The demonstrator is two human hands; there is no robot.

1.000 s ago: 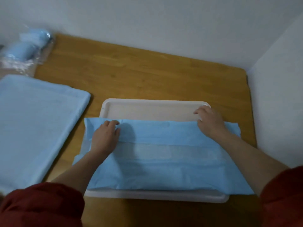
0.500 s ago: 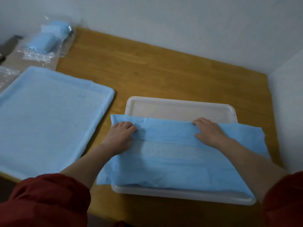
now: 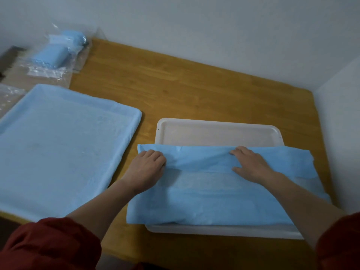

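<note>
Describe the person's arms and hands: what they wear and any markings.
Left hand and right hand are bare: no gloves, rings or watch show. The left sleeve and right sleeve are dark red, bunched up, leaving the forearms uncovered.

Wooden table: warm honey-brown top, with plank joints and grain running lengthwise and a matt finish. It stands pushed into a room corner.

Back wall: plain, pale grey-white, meeting the table's far edge.

Right wall: same pale paint, close along the table's right edge. The two walls join at the far right corner.

Light: soft, dim, even, with faint shadows on the wood and a cool cast on both walls.

The table's left end is blurred, and what lies beyond it is unclear.
</note>
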